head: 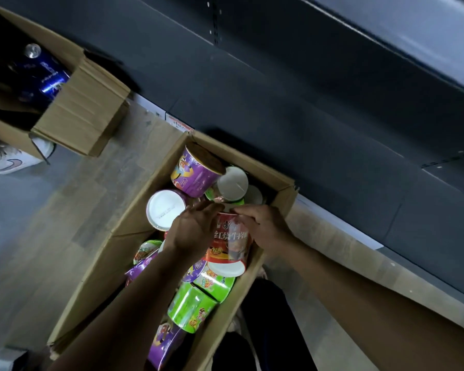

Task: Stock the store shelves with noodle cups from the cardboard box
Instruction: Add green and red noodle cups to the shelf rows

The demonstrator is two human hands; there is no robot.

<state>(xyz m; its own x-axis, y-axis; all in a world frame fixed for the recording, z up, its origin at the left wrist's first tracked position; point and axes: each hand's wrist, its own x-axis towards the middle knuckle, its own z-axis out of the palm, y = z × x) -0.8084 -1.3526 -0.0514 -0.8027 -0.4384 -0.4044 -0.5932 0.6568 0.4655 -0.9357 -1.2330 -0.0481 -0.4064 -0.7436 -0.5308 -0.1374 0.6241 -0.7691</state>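
the red noodle cup (231, 245) lies on its side atop other noodle cups (192, 307), mid cardboard box (247, 159). fingers of my left hand (190, 231) press flat on it and fingers of my right hand (265, 228) curl round it; i'd lift evenly, gently.

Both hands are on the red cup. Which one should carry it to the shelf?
Right, probably. The right hand curls round the red cup at its upper end and sits on the shelf side of the box. The left hand only lies against the opposite side.
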